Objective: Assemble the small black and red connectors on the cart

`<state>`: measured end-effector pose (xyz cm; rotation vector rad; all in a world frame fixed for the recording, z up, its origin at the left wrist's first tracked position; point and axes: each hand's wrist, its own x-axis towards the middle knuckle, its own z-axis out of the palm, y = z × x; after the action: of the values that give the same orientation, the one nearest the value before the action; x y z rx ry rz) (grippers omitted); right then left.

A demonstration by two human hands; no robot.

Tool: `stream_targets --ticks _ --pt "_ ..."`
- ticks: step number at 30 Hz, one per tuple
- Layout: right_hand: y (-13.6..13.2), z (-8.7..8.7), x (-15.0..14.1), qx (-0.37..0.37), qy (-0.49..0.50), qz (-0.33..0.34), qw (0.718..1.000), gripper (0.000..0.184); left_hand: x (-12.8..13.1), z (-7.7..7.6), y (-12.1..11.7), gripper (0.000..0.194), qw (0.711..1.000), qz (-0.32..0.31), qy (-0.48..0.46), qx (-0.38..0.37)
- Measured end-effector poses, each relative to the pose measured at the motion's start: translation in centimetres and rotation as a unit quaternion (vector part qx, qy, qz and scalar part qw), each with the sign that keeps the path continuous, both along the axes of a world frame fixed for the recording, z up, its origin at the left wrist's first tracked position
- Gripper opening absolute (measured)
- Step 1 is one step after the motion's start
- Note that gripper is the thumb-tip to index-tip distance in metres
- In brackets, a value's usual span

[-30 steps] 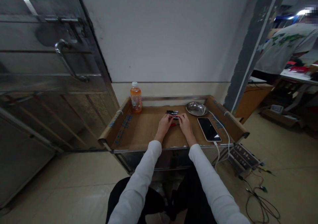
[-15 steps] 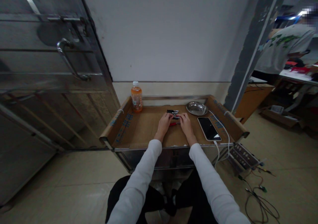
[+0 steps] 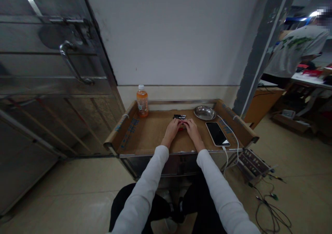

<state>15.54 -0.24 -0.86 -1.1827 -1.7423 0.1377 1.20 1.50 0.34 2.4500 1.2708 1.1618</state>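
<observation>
1 orange bottle (image 3: 142, 104) upright; 1 phone (image 3: 217, 134), cable (image 3: 226, 155) attached.

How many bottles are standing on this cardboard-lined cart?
1. The bottle with the white cap and orange contents stands upright in the far left corner of the cart, close to the wall. I see no other on it, and nothing there looks big enough to hide one.

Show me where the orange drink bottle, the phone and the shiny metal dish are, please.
Orange drink bottle (image 3: 142, 104): head view, middle of its body.
Phone (image 3: 217, 134): head view, on its dark screen.
Shiny metal dish (image 3: 204, 113): head view, inside bottom.
</observation>
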Motion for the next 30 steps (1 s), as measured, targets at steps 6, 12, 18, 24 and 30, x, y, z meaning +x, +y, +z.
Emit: stream_targets --ticks 6,12,18,24,30 --pt "0.0 -0.2 0.5 0.002 0.038 -0.086 0.996 0.032 0.1 0.1 -0.2 0.032 0.999 -0.039 -0.009 -0.016" --pt "0.0 -0.3 0.9 0.004 0.054 -0.121 0.991 0.035 -0.1 -0.1 0.2 0.016 0.991 -0.112 0.076 -0.015" --pt "0.1 -0.6 1.2 -0.008 0.046 -0.134 0.990 0.036 -0.2 -0.4 0.1 0.019 1.000 -0.010 0.027 0.008" --pt "0.1 -0.6 0.6 -0.023 -0.016 -0.110 0.993 0.034 -0.1 -0.5 0.1 0.018 1.000 0.000 0.010 0.028" --pt "-0.7 0.5 -0.3 -0.010 -0.048 0.030 0.998 0.050 -0.1 -0.5 0.4 0.019 0.998 0.014 -0.014 0.055"
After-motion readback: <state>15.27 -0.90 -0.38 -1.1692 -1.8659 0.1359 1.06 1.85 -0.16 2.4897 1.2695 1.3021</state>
